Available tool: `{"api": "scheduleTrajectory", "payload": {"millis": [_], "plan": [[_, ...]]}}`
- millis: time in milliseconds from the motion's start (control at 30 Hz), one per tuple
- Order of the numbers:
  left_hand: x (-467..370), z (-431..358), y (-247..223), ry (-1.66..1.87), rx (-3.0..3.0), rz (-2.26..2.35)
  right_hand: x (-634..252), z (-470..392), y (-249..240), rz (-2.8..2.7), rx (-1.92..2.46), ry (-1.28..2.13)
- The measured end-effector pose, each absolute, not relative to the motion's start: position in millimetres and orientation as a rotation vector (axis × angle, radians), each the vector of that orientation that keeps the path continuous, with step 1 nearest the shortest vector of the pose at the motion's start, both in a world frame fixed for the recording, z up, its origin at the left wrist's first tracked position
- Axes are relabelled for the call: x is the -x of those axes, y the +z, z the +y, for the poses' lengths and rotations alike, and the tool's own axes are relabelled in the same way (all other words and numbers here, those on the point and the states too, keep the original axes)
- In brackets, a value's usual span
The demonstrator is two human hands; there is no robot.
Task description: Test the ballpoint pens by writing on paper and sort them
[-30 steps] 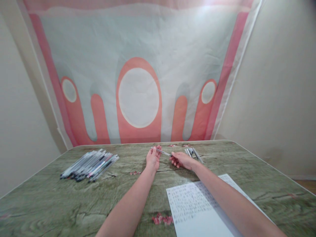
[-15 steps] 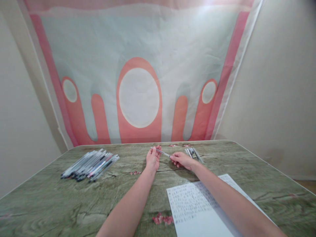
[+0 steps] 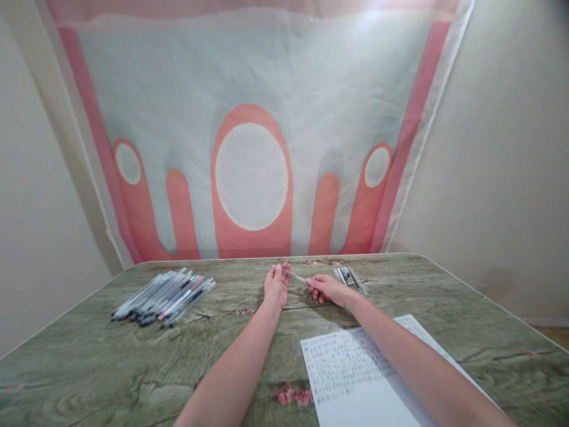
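Observation:
A slim, pale pen (image 3: 292, 274) is held between my two hands over the far middle of the table. My left hand (image 3: 277, 283) pinches its left end with the thumb, palm turned up. At its right end, the fingertips of my right hand (image 3: 325, 287) close around the pen. Just beyond the right hand lies a small group of pens (image 3: 350, 280), partly hidden by that hand. Off to the left is a large pile of pens (image 3: 164, 296), mostly clear or grey with dark ends.
A sheet of paper with rows of handwriting (image 3: 351, 373) lies under my right forearm. The wood-patterned table (image 3: 111, 373) with pink flower prints reaches back to a hanging cloth (image 3: 249, 65) printed in coral, pink and pale grey. Plain walls stand at both sides.
Both hands keep their hold on the pen in nearly the same position. The whole view has shifted very slightly.

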State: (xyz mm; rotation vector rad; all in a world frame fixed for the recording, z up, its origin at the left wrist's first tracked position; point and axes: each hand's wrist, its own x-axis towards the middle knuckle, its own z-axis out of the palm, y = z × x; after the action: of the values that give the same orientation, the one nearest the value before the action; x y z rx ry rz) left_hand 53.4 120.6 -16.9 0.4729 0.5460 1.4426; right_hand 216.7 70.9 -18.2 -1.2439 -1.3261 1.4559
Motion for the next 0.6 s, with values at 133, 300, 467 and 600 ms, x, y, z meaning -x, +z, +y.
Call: {"api": "scheduleTrajectory", "payload": {"millis": [133,300,467,600], "plan": [[-53.1,121.0,-17.2,1.447,-0.478,0.542,-215.6,70.7,-16.9,-1.351,1.272,1.471],[-53.1,121.6,-17.4,1.444,-0.462,0.546,-215.0,68.2,-15.9,-1.377,1.292,1.403],[-53.6,122.4,-18.4,1.452,-0.456,0.549,-214.2,69.8,-16.1,-1.331,1.274,1.462],[-54.2,123.9,-20.6,1.448,-0.460,0.552,-214.4,70.7,-17.4,-1.384,1.301,1.424]]}}
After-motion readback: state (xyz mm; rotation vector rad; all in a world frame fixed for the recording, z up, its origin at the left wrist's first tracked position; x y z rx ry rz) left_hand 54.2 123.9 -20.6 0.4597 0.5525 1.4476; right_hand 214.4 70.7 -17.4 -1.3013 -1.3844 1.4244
